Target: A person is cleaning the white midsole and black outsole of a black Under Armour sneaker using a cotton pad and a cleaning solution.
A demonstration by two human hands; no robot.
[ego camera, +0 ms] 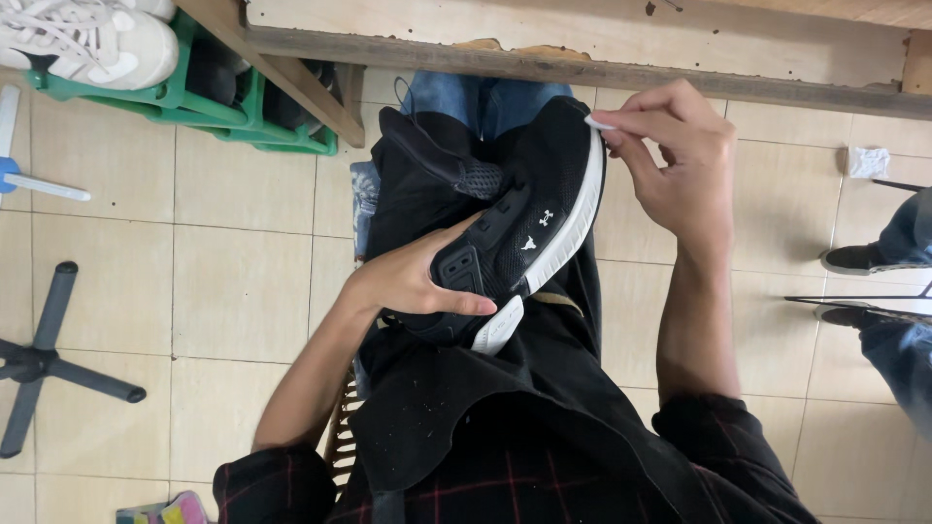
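Parts of the scene are cut off or hard to read: the black mesh sneaker with a white rubber sole lies across the person's lap on a black apron, and its heel end is partly covered by the left hand, so the near side of the shoe cannot be made out. What the right hand pinches is only a sliver of small white material between thumb and fingertips, too small to identify. Left fingers wrap under the heel with the thumb laid across the black upper, the forearm coming in from the near left. Right wrist bends down from the far right, its fingertips touching the white sole edge at the toe. At the far edge, a worn wooden bench hides the knees in blue jeans. A white sneaker on a green plastic rack is cropped at far left, and another person's dark shoe is cut off at right.
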